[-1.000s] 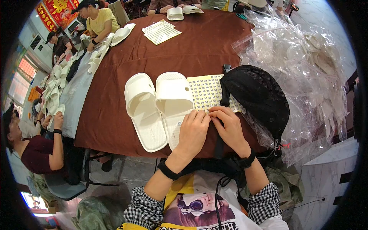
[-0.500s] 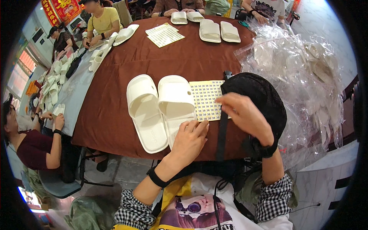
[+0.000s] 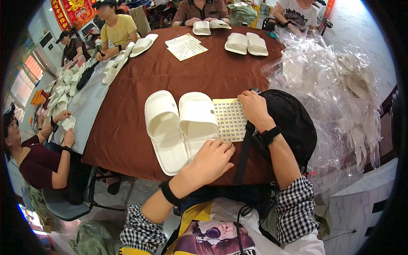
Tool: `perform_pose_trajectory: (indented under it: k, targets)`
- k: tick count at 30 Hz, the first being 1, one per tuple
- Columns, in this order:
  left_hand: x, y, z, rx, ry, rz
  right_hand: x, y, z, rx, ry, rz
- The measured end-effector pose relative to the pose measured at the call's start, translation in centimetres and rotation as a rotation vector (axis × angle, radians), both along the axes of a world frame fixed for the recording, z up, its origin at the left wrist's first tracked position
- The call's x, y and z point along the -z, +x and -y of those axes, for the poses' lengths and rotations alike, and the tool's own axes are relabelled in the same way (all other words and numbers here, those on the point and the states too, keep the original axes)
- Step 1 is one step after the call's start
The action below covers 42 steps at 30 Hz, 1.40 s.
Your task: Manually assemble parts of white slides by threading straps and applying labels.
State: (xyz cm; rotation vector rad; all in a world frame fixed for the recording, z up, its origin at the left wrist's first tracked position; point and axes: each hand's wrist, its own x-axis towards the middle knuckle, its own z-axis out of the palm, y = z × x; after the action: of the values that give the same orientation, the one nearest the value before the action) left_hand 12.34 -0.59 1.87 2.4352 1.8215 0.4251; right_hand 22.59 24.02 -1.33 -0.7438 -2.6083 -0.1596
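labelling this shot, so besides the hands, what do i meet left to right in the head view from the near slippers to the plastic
Left near slipper, right near slipper, sticker sheet, black mesh item, clear plastic.

The sticker sheet (image 3: 230, 123) is pale yellow, printed with rows of small dark marks, and lies flat. My right hand (image 3: 256, 109) is at its far right corner; I cannot confirm a pinch. Immediately left of the sheet is the nearer cream-white slide sandal (image 3: 197, 114), upright on its sole, toe end away from me; its broad one-piece band carries a small oval mark on the side facing the sheet. My left hand (image 3: 212, 158), fingers loosely bent and thumb apart, hides its heel. Farther left of the sheet, the matching slide sandal (image 3: 169, 138) stands alongside, unheld, its insole exposed.
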Motion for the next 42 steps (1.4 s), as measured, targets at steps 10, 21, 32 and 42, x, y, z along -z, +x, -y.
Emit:
perform_pose_trajectory:
  k: [10,21,32,42]
  targets:
    - [-2.8,-2.0,-13.7,-0.310,0.030,0.009,0.0,-0.6,-0.3,0.073,0.029,-0.054]
    - [2.7,-5.7,-20.0,-0.492,-0.348,0.746,0.0,-0.4,-0.1,0.094,-0.015,-0.103]
    - [2.2,-4.5,-20.0,-0.638,-0.329,0.663,-1.5,0.0,0.8,0.068,-0.220,-0.244]
    - [1.7,-5.0,-20.1,-0.642,-0.417,0.662,-1.4,0.1,0.7,0.025,-0.164,-0.213]
